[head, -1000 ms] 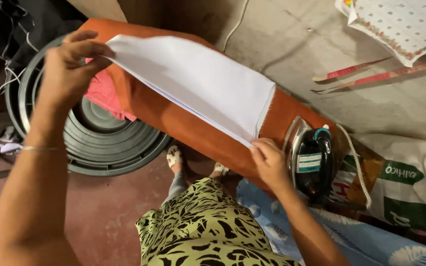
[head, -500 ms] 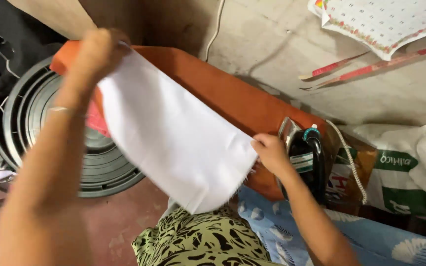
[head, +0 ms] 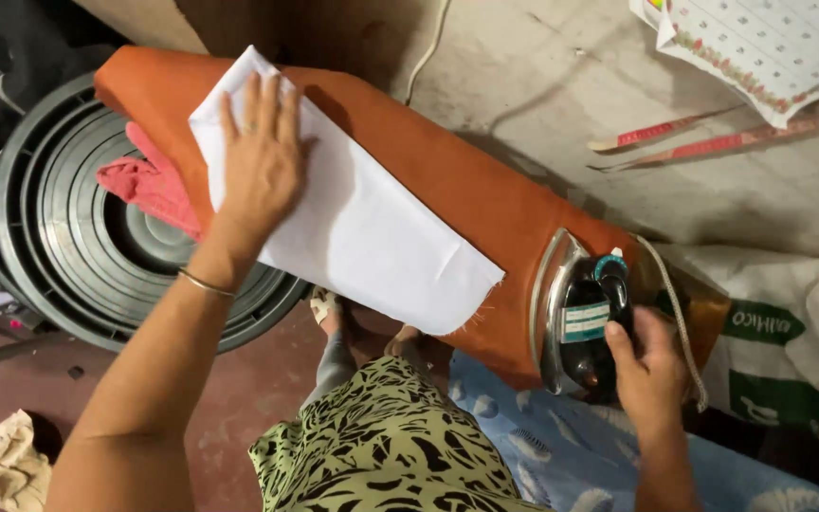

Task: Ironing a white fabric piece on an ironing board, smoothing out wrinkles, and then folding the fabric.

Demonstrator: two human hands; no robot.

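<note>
A white cloth lies flat on the orange ironing board, its near edge hanging over the board's front. My left hand presses flat on the cloth's left end, fingers spread. My right hand grips the black handle of the electric iron, which rests on the board's right end, just right of the cloth. A cord runs from the iron past my right wrist.
A pink rag lies over the board's left edge above a large round dark lid. A white sack stands at right, blue fabric below the board. A beige rag lies on the reddish floor. Paper hangs top right.
The cloth, held up in the air by both hands, now lies spread on the board. My left hand came down flat on it; my right hand let go and took the iron's handle.
</note>
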